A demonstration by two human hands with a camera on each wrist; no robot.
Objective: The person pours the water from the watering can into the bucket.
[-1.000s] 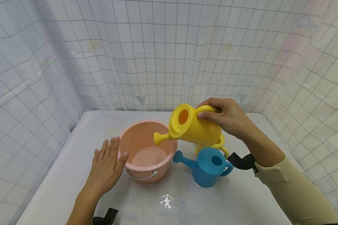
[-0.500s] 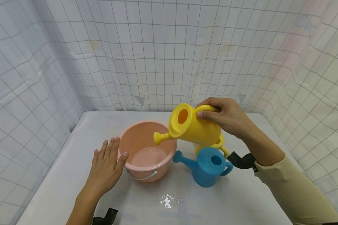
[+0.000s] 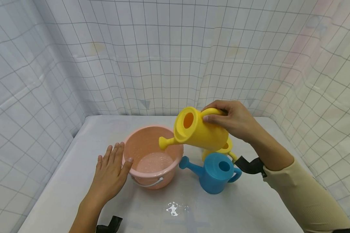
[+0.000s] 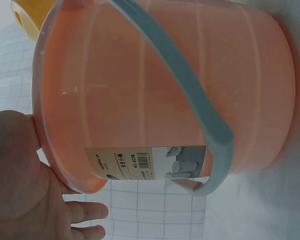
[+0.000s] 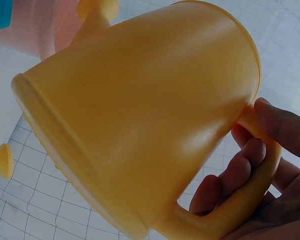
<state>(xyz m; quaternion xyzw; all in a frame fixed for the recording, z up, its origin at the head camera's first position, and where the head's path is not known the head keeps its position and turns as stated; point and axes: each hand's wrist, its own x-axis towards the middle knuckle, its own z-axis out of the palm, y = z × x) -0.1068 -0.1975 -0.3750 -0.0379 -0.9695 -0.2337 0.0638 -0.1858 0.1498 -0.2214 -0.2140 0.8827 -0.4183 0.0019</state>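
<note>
Gripping the tilted yellow watering can (image 3: 206, 133), right fingers (image 5: 253, 152).

Looked booth-like, small and curtained off. Was closed in at the back, left and right by white cloth (image 3: 175, 58), printed with thin grey grid lines, hanging in loose folds and faintly tinged with pink and yellow in places. Held a white surface (image 3: 245, 207) with rounded far corners, reaching close to the cloth on all three sides. Could not be placed more closely as home, lab or workshop.
</note>
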